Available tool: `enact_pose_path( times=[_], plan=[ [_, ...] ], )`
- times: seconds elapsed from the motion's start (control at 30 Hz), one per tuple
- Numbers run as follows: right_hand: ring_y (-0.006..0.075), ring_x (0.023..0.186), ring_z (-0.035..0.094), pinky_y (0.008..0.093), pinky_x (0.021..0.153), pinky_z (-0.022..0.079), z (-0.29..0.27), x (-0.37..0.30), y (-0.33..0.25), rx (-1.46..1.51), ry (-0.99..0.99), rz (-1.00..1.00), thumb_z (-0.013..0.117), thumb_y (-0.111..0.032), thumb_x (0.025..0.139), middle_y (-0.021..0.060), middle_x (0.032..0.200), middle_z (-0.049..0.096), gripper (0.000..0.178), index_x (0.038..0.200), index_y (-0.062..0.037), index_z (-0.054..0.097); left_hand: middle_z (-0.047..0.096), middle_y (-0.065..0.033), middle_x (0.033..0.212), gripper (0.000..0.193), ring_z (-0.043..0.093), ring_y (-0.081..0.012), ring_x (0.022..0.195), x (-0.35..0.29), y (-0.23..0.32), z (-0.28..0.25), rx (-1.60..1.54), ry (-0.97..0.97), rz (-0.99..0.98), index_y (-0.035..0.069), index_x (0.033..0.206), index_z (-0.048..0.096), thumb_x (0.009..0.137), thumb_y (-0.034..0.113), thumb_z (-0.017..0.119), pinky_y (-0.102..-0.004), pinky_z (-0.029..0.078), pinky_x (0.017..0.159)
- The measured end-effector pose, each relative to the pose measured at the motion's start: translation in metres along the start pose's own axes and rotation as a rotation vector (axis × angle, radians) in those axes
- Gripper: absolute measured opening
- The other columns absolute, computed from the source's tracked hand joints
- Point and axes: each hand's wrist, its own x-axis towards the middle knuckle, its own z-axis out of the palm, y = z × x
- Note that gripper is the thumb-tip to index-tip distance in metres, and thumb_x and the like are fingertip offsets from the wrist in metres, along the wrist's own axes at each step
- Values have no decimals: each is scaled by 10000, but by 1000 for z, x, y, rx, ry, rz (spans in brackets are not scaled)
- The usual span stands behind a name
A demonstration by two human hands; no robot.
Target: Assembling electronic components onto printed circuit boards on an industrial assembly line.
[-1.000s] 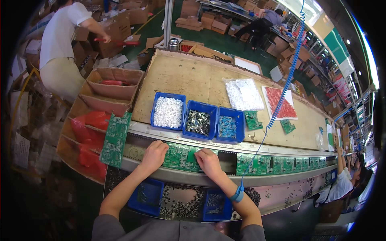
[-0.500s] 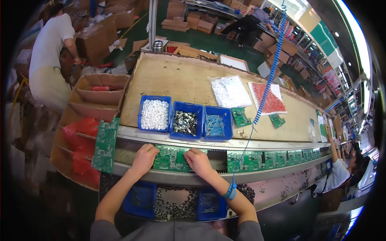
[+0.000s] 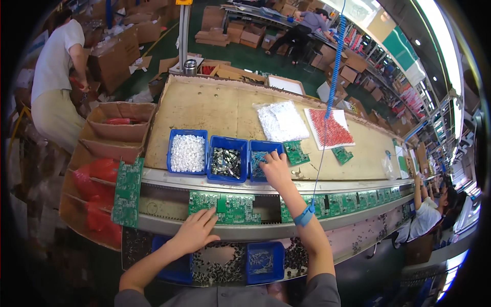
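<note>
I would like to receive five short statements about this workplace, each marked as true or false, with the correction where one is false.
1. The right hand reaches into the bin of thin light-blue parts. True.
2. The left hand is holding a steel flask. False: it reaches over the near edge of a green circuit board.
3. The bin of white parts stands left of the bin of metallic parts. True.
4. The left wrist is the one wearing a band. False: the blue wristband is on the right wrist.
5. The parts spread on the white sheet are green. False: they are red.
</note>
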Motion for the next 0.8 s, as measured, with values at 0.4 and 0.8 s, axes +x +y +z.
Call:
enact_pose_path(
  times=[0.4,0.8],
  plan=[
    [207,887,527,478,848,349,2,2,22,53,22,39,653,-110,678,2,792,610,45,714,-135,666,388,-194,1380,661,382,-351,1245,-7,5,9,119,-59,-28,10,1275,495,821,477,609,-457,347,1016],
    [55,763,567,210,668,453,-47,-11,-18,1511,34,580,683,-86,827,16,850,663,116,895,7,671,557,-104,1104,332,526,-273,1035,8,-1,0,-17,193,-25,32,1097,585,799,159,659,-400,414,847]
  ],
)
